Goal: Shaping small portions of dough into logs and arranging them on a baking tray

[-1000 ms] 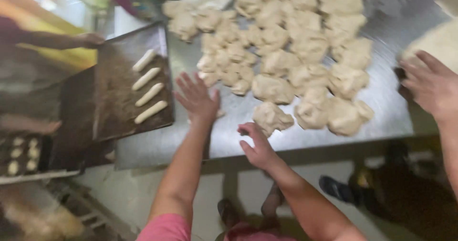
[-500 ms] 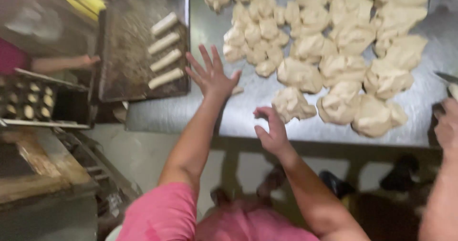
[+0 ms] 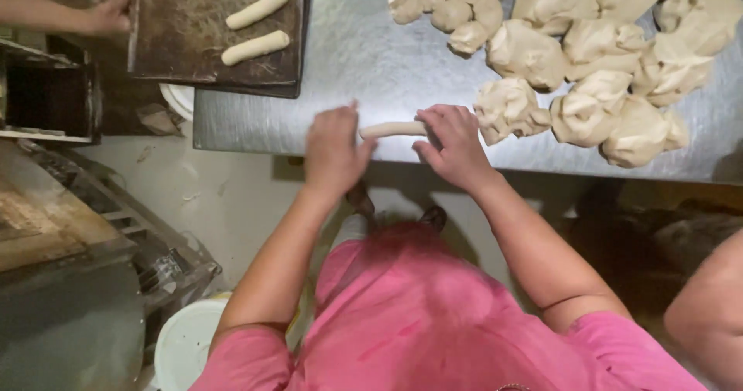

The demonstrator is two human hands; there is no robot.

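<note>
A thin pale dough roll (image 3: pixel 391 129) lies on the steel table (image 3: pixel 348 58) near its front edge. My left hand (image 3: pixel 333 147) presses on the roll's left end and my right hand (image 3: pixel 453 143) covers its right end, fingers curled over it. Just right of my right hand sits a lump of dough (image 3: pixel 507 109), the nearest of several lumps (image 3: pixel 611 58) heaped across the table's right side. On the far left a dark baking tray (image 3: pixel 193 43) carries three shaped dough sticks (image 3: pixel 255 47).
Another person's hand (image 3: pixel 108 12) grips the tray's left edge. A second person's arm (image 3: pixel 708 314) shows at the lower right. A metal rack (image 3: pixel 46 97) and wooden surface (image 3: pixel 46 221) stand left; a white bucket (image 3: pixel 186 344) sits on the floor.
Both my hands were lifted with fingers spread above the table; now they are down on a dough roll at the table's front edge. The view has moved closer.
</note>
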